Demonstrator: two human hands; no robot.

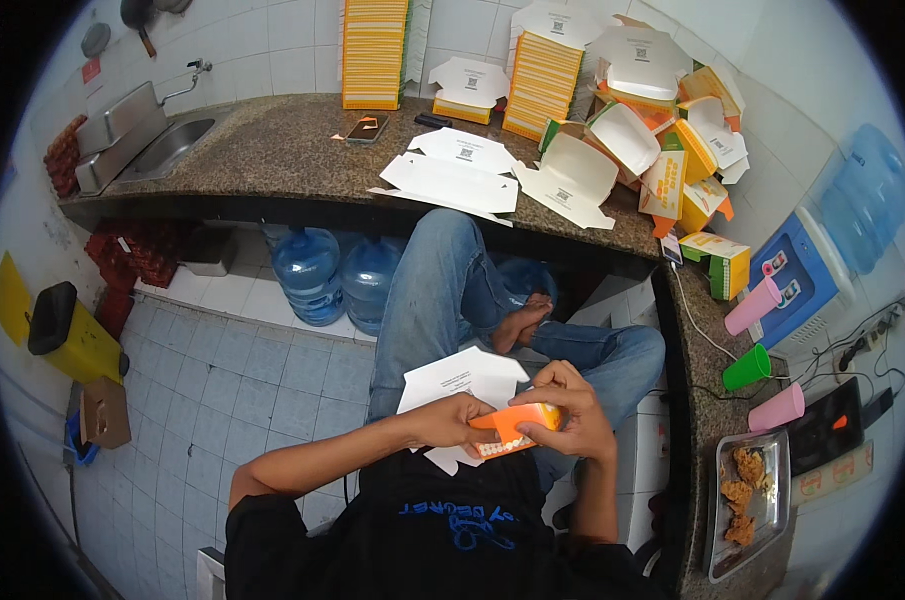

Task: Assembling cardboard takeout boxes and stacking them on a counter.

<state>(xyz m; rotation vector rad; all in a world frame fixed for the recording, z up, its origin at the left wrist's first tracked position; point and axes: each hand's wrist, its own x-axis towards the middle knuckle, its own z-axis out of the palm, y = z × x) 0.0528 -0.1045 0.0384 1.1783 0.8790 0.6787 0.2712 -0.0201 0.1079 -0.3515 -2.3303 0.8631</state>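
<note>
Over my lap I hold a partly folded orange-and-white cardboard food box (508, 425), its white inner flaps spread out to the left. My left hand (453, 420) grips the box's left side, fingers closed on the orange panel. At the box's right end my right hand (570, 410) is closed round the orange corner, with its thumb on the front panel. Flat white box blanks (453, 180) lie on the counter edge beyond my knee. To their right an opened white box (570, 185) rests on the counter.
Stacks of flat boxes (545, 85) and a heap of folded boxes (678, 150) stand on the granite counter (263, 150). A phone (368, 128) lies there. At right are a water dispenser (798, 280), a green cup (747, 368) and a fried chicken tray (718, 535). Water jugs (308, 275) stand beneath.
</note>
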